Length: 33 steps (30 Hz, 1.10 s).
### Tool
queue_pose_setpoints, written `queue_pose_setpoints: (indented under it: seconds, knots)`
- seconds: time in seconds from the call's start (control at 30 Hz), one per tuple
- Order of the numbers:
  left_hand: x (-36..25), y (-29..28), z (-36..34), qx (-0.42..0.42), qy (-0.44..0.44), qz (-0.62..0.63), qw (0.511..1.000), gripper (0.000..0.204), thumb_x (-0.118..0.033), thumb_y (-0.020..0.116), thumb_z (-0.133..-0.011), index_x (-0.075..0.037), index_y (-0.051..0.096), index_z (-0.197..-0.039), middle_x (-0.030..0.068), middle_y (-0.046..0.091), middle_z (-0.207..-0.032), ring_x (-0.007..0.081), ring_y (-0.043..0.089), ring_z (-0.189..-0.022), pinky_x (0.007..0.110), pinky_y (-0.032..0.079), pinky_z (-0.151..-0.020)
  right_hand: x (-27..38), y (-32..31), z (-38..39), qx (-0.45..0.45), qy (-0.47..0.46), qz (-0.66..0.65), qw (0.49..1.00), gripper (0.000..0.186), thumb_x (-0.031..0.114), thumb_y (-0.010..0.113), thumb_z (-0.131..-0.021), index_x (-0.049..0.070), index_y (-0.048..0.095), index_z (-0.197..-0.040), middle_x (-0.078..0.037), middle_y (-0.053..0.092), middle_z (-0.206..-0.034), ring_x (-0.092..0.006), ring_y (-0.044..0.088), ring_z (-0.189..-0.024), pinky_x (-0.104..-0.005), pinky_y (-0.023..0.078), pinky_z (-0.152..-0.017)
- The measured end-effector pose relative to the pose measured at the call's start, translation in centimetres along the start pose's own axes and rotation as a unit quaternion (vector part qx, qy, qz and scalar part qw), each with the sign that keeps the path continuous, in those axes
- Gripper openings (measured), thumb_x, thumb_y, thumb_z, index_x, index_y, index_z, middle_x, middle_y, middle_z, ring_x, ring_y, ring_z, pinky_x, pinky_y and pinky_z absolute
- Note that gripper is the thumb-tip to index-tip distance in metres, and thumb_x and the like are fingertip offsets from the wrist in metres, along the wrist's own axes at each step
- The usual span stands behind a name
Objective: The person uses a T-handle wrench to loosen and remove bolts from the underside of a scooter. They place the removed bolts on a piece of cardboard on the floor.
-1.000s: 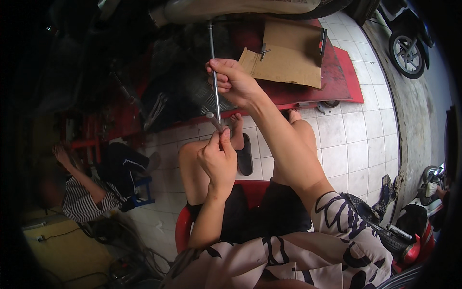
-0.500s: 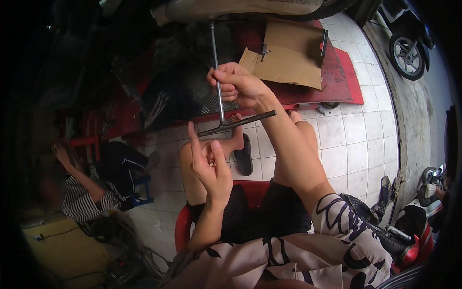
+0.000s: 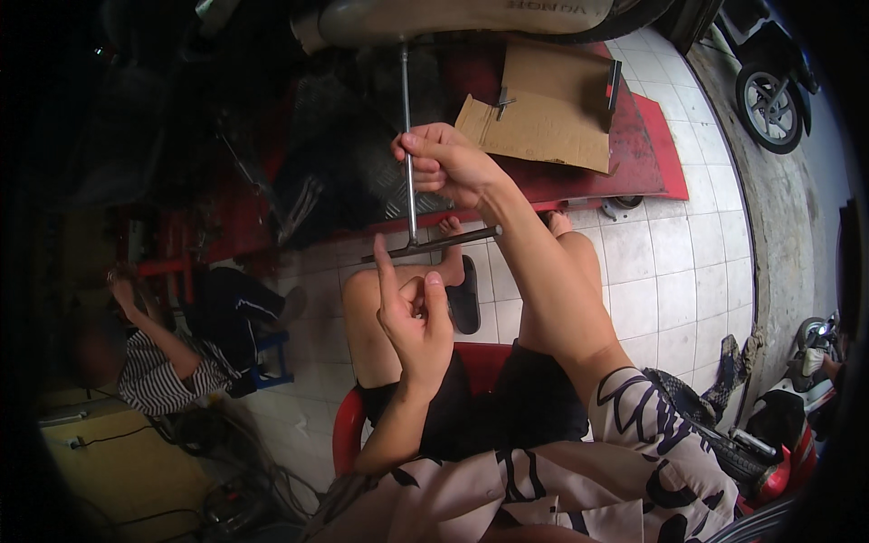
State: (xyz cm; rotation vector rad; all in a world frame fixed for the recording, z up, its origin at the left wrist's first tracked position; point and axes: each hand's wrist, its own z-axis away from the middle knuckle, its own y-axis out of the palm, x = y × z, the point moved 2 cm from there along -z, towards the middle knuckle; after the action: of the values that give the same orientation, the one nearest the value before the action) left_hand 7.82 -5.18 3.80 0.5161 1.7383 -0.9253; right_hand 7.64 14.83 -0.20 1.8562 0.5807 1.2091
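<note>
My right hand is closed around the steel shaft of a T-handle wrench. The far end of the shaft reaches up to the underside of a motorcycle's light metal-coloured part; where it meets the machine is too dark to make out. Below my right hand, the wrench's dark crossbar lies at a slant over my legs. My left hand is nearer to me, its index finger stretched up against the left part of the crossbar. The thumb stands apart and the other fingers are curled, with nothing plainly held.
An opened cardboard box with small metal parts lies on the red platform. At the left, a person in a striped shirt sits low. A red chair is under me. Another motorcycle stands at the far right.
The wrench's crossbar has turned a little, its right end now lower. My left hand has shifted slightly to the right, while my right hand stays on the shaft.
</note>
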Motion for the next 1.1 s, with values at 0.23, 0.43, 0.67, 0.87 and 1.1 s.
queue_pose_setpoints:
  seconds: [0.23,0.43,0.67,0.87,1.1]
  knots:
    - [-3.8,1.2,0.6,0.2,0.011,0.107,0.974,0.07,-0.003,0.052,-0.092,0.005,0.011,-0.149,0.0038,0.058,-0.067,0.0041,0.048,-0.058,0.017,0.039,-0.054,-0.1,-0.3,-0.2,-0.008,-0.013,-0.001,1.0,0.022,0.018,0.053,-0.099,-0.001,0.056,-0.088,0.007,0.034,-0.054,-0.0016,0.025,-0.045,-0.0186,0.02,-0.041]
    - [0.1,-1.0,0.6,0.073,-0.093,0.097,0.988,0.069,-0.005,0.051,-0.094,0.001,0.013,-0.151,0.0007,0.053,-0.067,0.0033,0.045,-0.058,0.017,0.038,-0.056,0.7,0.0,0.2,-0.001,-0.04,-0.012,0.999,0.022,0.02,0.054,-0.098,0.0,0.055,-0.088,0.009,0.034,-0.055,-0.0004,0.025,-0.046,-0.017,0.019,-0.04]
    - [-5.2,0.4,0.8,0.185,-0.003,0.109,0.977,0.077,-0.003,0.055,-0.091,0.002,0.006,-0.15,0.0038,0.057,-0.069,0.0036,0.051,-0.063,0.016,0.042,-0.059,0.5,-0.9,0.1,-0.013,-0.044,-0.005,0.999,0.022,0.02,0.055,-0.098,0.001,0.055,-0.088,0.009,0.033,-0.055,-0.0003,0.025,-0.046,-0.0169,0.018,-0.04]
    - [-0.1,0.9,1.6,0.14,-0.072,0.01,0.987,0.076,-0.003,0.056,-0.091,0.003,0.007,-0.15,0.0042,0.061,-0.072,0.0044,0.053,-0.061,0.017,0.042,-0.056,0.6,-0.4,-0.2,0.004,-0.054,-0.021,0.998,0.022,0.021,0.055,-0.098,0.001,0.055,-0.088,0.009,0.033,-0.055,-0.0005,0.025,-0.046,-0.0171,0.019,-0.04]
    - [-5.1,0.2,0.2,0.096,0.064,0.03,0.993,0.071,-0.005,0.058,-0.09,0.007,0.016,-0.147,0.0061,0.058,-0.062,0.0073,0.051,-0.051,0.021,0.04,-0.05,1.0,-1.0,0.1,-0.029,-0.067,-0.022,0.997,0.022,0.021,0.054,-0.098,0.001,0.055,-0.089,0.009,0.032,-0.055,-0.0011,0.025,-0.046,-0.0168,0.02,-0.041]
